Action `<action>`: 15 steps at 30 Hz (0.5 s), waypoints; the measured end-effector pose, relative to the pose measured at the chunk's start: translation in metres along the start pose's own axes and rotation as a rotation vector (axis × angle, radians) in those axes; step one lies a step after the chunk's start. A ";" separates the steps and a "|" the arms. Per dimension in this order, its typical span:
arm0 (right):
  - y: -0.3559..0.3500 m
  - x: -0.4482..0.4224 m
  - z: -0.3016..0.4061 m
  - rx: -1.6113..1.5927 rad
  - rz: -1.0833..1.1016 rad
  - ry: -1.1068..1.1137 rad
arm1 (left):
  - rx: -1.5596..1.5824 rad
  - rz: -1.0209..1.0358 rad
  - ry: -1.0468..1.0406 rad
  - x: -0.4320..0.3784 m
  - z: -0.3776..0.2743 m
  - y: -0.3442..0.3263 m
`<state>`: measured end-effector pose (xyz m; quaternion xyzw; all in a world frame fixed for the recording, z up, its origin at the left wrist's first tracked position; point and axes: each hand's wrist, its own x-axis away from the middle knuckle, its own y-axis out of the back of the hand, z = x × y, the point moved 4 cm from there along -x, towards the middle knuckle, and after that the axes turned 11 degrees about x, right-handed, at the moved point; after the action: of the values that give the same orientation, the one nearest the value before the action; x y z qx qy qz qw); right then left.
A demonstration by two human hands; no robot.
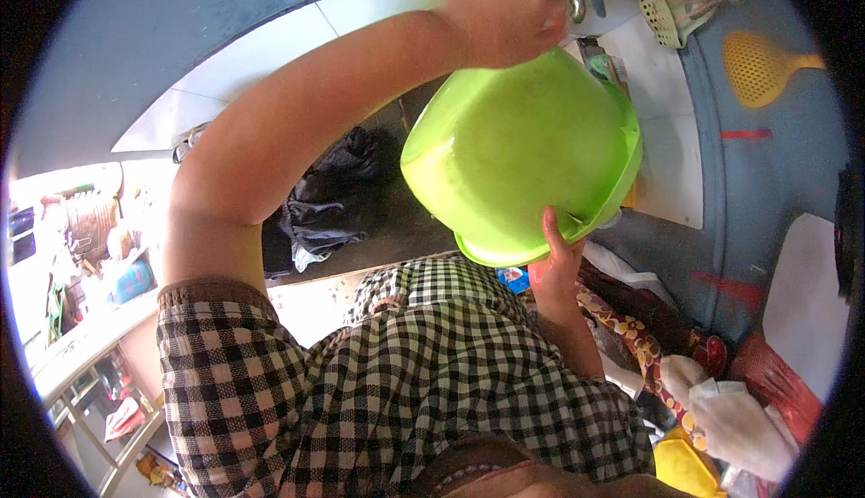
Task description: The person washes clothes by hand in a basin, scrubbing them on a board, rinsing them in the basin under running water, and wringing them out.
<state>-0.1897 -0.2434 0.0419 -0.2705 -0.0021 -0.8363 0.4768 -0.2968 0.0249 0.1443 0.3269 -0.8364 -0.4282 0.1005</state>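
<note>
A green plastic basin [520, 153] is tilted in front of me, its outer side facing the camera. My right hand [559, 268] grips its lower rim, with the thumb on the outside. Above the basin, my left arm reaches across to a metal tap [576, 1] on the wall. My left hand [517, 22] is blurred beside the tap, and its fingers are not clear. Dark wet-looking clothes [338, 194] lie on the dark counter [399, 241], to the left of the basin. What the basin holds is hidden.
A yellow plastic skimmer [755, 69] and a pale perforated holder [665, 18] hang on the blue wall at the right. A brush [616, 69] rests beyond the basin. Piled cloths [730, 417] lie at the lower right. A blue container [132, 282] stands among items at the far left.
</note>
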 end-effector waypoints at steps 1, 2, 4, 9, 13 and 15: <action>-0.001 0.005 0.006 0.045 -0.024 -0.002 | 0.014 -0.020 -0.057 0.005 0.000 -0.006; -0.002 0.008 0.010 0.090 -0.048 -0.006 | 0.029 -0.039 -0.113 0.008 0.001 -0.010; 0.000 0.009 0.009 0.252 0.035 0.069 | 0.059 0.016 -0.068 0.017 0.005 -0.016; 0.006 -0.006 0.011 0.817 0.248 0.197 | 0.495 0.421 0.635 0.036 0.024 -0.013; -0.021 -0.014 0.009 1.139 0.433 0.563 | 1.072 0.244 0.834 0.098 0.057 -0.007; -0.028 -0.016 0.003 1.356 0.586 0.612 | 1.266 0.133 0.945 0.119 0.071 -0.034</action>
<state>-0.2043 -0.2146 0.0444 0.3303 -0.3079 -0.5309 0.7171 -0.4046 -0.0183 0.0606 0.4185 -0.8076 0.3198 0.2652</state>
